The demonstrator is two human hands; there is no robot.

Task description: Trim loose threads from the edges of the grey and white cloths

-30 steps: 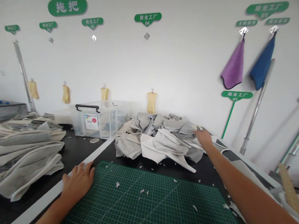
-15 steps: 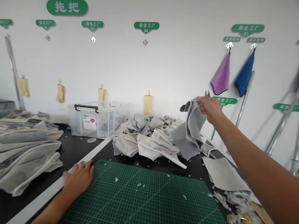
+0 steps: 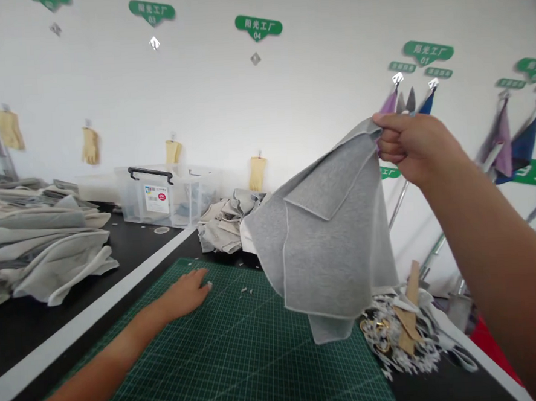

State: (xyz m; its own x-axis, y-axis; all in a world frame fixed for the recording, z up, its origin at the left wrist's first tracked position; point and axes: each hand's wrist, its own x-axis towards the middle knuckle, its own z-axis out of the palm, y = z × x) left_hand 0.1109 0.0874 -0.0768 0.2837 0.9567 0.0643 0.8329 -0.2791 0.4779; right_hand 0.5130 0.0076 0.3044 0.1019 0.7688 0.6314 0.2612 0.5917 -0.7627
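My right hand [image 3: 412, 143] is closed around the top corner of a grey cloth [image 3: 329, 245]. The cloth hangs in folded layers in the air above the green cutting mat [image 3: 240, 347]. Two pointed blades of small thread snips [image 3: 406, 101] stick up behind the same hand; their handles are hidden. Low over the mat's far left part is my left hand [image 3: 187, 293], fingers stretched forward. A tiny white scrap [image 3: 209, 284] shows at its fingertips; whether it is held is unclear.
Piles of grey cloths lie at left [image 3: 48, 244] and behind the mat [image 3: 224, 224]. A clear plastic box [image 3: 159, 198] stands at the back. Lint scraps, card pieces and gold-handled scissors [image 3: 380, 333] lie right of the mat. Gloves and cloths hang on the wall.
My right hand has lifted the grey cloth off the pile and brought it nearer, where it now hangs spread. My left hand has moved right, from the mat's edge onto the mat.
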